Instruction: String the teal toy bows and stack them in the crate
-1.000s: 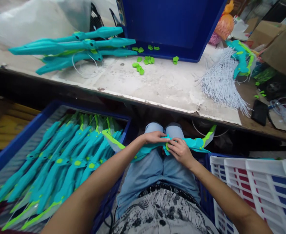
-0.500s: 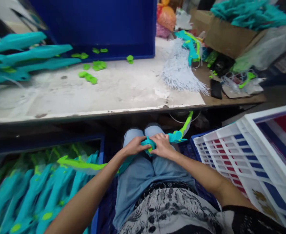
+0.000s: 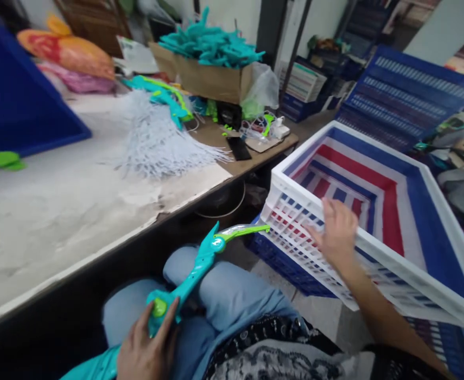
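My left hand (image 3: 148,338) is wrapped around the middle of a teal plastic toy bow (image 3: 194,274) lying across my lap. A round lime-green cap (image 3: 160,307) shows between its fingers. The bow's lime-green limb (image 3: 243,230) sticks out at the far end, and its near end runs on past my left wrist. At the right, my right hand (image 3: 337,232) grips the near rim of a white plastic basket (image 3: 295,184), fingers over the top and thumb outside. Red, white and blue striped cloth (image 3: 378,182) lines the basket, which sits tilted.
A bundle of white strings (image 3: 156,140) and another teal bow (image 3: 172,105) lie on the white worktable (image 3: 69,221). Behind stands a cardboard box (image 3: 212,76) heaped with teal parts. A blue bin (image 3: 22,89) is at the left; blue crates (image 3: 409,95) stand beyond the basket.
My view has swung right. The right hand has left the bow and taken hold of the basket's rim. My left hand still holds the bow on my lap.
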Tool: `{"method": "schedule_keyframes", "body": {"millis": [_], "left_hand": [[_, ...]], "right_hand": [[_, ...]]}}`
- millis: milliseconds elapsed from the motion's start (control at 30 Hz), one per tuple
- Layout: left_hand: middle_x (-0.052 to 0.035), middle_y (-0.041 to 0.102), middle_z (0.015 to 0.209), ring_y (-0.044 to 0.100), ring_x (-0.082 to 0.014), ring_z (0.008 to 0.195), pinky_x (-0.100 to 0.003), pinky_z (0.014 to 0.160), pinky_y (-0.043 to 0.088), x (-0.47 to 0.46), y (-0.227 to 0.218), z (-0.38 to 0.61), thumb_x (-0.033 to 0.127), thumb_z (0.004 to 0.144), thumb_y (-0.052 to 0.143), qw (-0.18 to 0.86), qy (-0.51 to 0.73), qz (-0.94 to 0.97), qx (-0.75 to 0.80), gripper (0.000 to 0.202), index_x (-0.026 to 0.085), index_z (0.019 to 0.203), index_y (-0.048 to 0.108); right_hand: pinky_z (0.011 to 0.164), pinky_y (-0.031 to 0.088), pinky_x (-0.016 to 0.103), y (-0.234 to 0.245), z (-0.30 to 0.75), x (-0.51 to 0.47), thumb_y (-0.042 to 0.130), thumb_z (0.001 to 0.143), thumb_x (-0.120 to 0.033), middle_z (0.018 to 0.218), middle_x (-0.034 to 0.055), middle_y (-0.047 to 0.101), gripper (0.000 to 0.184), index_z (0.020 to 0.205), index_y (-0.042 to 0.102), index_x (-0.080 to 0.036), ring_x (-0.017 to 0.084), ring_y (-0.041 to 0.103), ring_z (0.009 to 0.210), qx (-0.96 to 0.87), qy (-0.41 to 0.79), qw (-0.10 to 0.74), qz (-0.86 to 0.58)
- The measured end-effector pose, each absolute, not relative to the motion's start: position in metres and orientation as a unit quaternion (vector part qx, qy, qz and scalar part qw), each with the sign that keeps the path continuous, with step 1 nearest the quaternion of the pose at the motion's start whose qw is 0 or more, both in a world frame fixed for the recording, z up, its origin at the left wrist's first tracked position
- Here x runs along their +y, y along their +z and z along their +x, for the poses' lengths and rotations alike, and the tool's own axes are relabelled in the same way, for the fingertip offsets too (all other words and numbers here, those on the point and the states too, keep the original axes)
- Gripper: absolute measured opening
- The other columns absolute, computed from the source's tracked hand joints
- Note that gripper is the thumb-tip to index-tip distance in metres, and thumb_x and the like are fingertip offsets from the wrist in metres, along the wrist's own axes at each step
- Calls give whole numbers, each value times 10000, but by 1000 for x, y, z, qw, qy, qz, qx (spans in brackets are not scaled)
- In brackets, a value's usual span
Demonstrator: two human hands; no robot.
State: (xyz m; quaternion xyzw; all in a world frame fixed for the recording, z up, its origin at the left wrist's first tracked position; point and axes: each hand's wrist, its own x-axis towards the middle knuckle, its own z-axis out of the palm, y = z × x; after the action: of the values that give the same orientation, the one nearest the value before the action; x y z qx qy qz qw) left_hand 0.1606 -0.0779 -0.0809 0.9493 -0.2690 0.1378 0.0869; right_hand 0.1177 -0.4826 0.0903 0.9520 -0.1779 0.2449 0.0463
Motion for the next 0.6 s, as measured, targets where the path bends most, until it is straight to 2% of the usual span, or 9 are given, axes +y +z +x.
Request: {"method": "schedule_keyframes", "body": {"millis": [67,167,267,367,467,600], "left_hand": [[-205,441,1308,569,-347,1031,-457,837,498,-79,-85,164,242,890,500,93,132,946,-280,437,229,1324,552],[-209,459,1290,602,-323,943,-400,699,521,-79,-88,171,280,908,465,64,113,947,-294,474,232,1379,495],[-197,477,1300,613,-303,906,-373,645,516,-84,-89,173,302,917,436,26,102,953,-284,448,234,1349,533],[-183,496,1314,611,-294,894,-409,689,524,-94,-87,170,303,902,463,11,109,960,-256,451,257,1344,541],[-177,500,1325,614,-288,913,-408,723,523,-104,-81,167,291,903,469,6,99,969,-225,432,247,1320,571],[-190,486,1346,615,-298,964,-398,747,514,-105,-70,163,286,940,416,1,83,972,-220,406,213,1295,597]], "right_hand": [[756,432,473,103,91,-517,524,867,-539,1058,209,640,519,1245,558,-184,384,578,1000,-272,169,102,942],[596,377,335,108,73,-543,489,882,-564,854,162,668,425,1007,632,-184,295,624,762,-311,85,148,935],[557,308,299,122,66,-566,444,874,-639,819,149,669,492,897,624,-181,251,614,709,-298,83,202,929],[543,278,305,150,47,-603,314,853,-751,769,143,661,637,856,626,-195,223,600,685,-242,96,247,933],[570,320,309,169,10,-646,201,823,-810,721,121,647,744,826,632,-204,220,605,706,-169,132,262,941],[581,376,358,156,-57,-701,210,810,-815,686,118,649,738,759,632,-211,257,597,662,-149,128,244,950]]}}
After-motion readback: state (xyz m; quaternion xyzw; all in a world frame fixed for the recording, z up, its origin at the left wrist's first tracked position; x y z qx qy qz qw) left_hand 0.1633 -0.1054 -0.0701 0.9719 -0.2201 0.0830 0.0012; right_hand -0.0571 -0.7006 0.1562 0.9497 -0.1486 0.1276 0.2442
